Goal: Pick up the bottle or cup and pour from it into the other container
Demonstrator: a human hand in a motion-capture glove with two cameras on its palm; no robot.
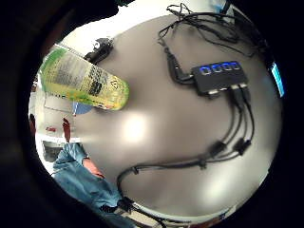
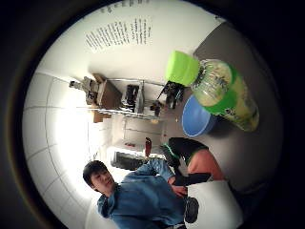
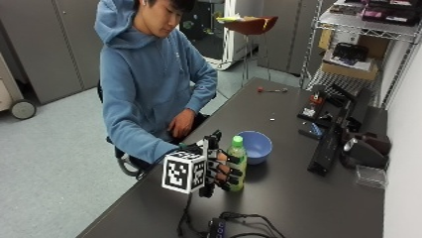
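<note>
One gloved right hand (image 3: 221,171), grip wrapped around green bottle (image 3: 236,163) upright on table (image 3: 310,198), blue bowl (image 3: 256,146) just beside

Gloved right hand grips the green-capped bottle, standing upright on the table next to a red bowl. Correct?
Not quite: the bowl is blue, not red, as the outside view shows. The rest holds: the gloved right hand grips the green-capped bottle, upright on the table beside the bowl.
</note>
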